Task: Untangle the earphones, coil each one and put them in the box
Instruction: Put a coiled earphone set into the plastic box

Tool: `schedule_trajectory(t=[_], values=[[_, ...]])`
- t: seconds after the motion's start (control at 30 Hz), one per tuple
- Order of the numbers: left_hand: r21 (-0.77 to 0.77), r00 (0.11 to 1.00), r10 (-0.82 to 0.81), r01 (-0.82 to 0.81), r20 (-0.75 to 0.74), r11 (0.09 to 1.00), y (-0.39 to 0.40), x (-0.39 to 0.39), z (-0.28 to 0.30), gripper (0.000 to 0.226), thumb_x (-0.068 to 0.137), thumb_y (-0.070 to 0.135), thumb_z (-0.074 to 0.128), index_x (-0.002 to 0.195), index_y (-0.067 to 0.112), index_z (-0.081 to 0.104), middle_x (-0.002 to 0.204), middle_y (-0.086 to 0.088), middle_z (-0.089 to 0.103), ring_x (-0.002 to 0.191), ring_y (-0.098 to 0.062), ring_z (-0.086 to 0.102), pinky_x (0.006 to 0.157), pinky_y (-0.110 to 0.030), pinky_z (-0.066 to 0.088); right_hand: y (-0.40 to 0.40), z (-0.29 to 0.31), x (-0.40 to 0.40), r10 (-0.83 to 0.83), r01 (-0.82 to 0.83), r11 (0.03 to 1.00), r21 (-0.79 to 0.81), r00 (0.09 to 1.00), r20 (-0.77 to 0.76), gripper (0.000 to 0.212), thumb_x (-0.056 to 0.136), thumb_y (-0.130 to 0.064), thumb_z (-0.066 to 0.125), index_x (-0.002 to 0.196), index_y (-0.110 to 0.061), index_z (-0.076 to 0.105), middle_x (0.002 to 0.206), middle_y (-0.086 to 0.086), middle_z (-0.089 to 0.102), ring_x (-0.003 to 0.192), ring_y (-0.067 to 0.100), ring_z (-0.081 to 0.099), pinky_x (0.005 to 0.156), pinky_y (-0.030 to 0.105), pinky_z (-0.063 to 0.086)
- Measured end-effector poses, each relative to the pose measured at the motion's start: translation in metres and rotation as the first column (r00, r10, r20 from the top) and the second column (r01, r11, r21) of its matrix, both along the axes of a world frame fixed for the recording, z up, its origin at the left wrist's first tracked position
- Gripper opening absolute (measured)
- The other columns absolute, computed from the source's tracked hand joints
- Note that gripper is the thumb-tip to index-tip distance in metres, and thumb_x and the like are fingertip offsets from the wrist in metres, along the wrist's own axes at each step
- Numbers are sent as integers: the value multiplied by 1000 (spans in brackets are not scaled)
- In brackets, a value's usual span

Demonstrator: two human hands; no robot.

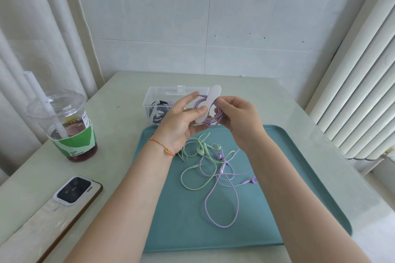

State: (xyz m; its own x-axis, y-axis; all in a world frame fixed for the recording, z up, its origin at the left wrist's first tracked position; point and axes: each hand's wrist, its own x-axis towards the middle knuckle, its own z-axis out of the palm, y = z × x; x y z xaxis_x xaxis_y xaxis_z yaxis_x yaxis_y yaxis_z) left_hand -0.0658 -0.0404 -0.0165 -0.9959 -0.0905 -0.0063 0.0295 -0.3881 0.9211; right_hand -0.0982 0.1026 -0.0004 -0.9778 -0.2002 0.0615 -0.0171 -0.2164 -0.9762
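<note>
Your left hand (181, 121) is raised palm-up, its grip pinching the white strap (208, 104) under the thumb. The strap stands nearly upright across the purple coil (210, 116), above the tray (277, 177), before the box (149, 97). Your right hand (237, 119) pinches the coil's right edge.

You hold a coil of purple earphone cord (208, 116), smooth rubbery plastic, crossed by a matt white strap (210, 100) above a matt teal plastic tray (299, 177); behind it stands a clear glossy plastic box (149, 100), while a transparent plastic cup (64, 121) with a green paper sleeve and a glossy phone (73, 191) rest on the smooth, faintly shiny pale tabletop (119, 134)
</note>
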Motion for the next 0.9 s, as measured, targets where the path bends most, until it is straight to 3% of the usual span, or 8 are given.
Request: schedule_trajectory(t=[0.07, 0.2, 0.33, 0.43, 0.57, 0.73, 0.9], values=[[-57, 1000, -17, 16, -12, 998, -3, 2, 1, 51, 88, 4, 65, 132, 28, 54, 96, -13, 61, 80, -21, 66, 62, -32, 57, 4, 2, -1, 42, -41, 998, 52, 999, -9, 13, 95, -9, 58, 89, -1, 65, 78, 13, 58, 65, 21, 56, 63, 25, 55], [-153, 996, -52, 40, -71, 987, -5, 5, 3, 44, 91, 3, 61, 129, 25, 57, 95, -15, 61, 85, -25, 64, 61, -33, 58, 7, 7, 0, 91, -83, 986, 147, 995, -49, 8, 92, -9, 63, 87, -3, 65, 71, 7, 58, 59, 15, 58, 66, 26, 56], [-189, 996, -44, 29, -74, 982, -3, 6, 3, 32, 91, 4, 62, 121, 18, 63, 93, -13, 67, 89, -28, 63, 61, -30, 58, 9, 7, -2, 35, 8, 945, 327, 991, -127, 2, 88, -9, 66, 86, -7, 66, 72, 7, 65, 65, 19, 61, 75, 37, 57], [-205, 997, -18, 2, -74, 979, -1, 5, 1, 31, 92, 3, 61, 121, 14, 62, 90, -11, 68, 86, -27, 64, 59, -29, 58, 9, 7, -2, -1, 68, 915, 398, 986, -167, 5, 89, -10, 64, 84, -9, 66, 74, 11, 67, 66, 21, 62, 74, 37, 58], [-166, 996, 34, -48, -83, 985, 1, 4, 1, 29, 91, 2, 62, 119, 10, 64, 90, -14, 68, 77, -24, 67, 59, -29, 58, 5, 5, -2, -56, 128, 923, 364, 978, -202, 10, 88, -9, 63, 79, -9, 68, 76, 12, 69, 60, 16, 62, 68, 30, 58], [-117, 996, 29, -38, -81, 992, 5, 3, 0, 30, 91, 2, 62, 119, 12, 64, 91, -15, 69, 77, -22, 68, 61, -30, 58, 4, 2, -4, -116, 191, 927, 323, 964, -238, 8, 87, -6, 63, 87, -8, 71, 72, 7, 69, 55, 10, 61, 68, 33, 58], [-138, 997, -9, -3, -81, 990, 2, 4, 2, 32, 90, 2, 63, 119, 17, 65, 89, -13, 69, 80, -20, 66, 62, -30, 58, 8, 4, -4, -130, 213, 924, 317, 956, -264, 8, 87, -5, 64, 83, -7, 70, 69, 6, 69, 53, 9, 60, 62, 26, 55]])
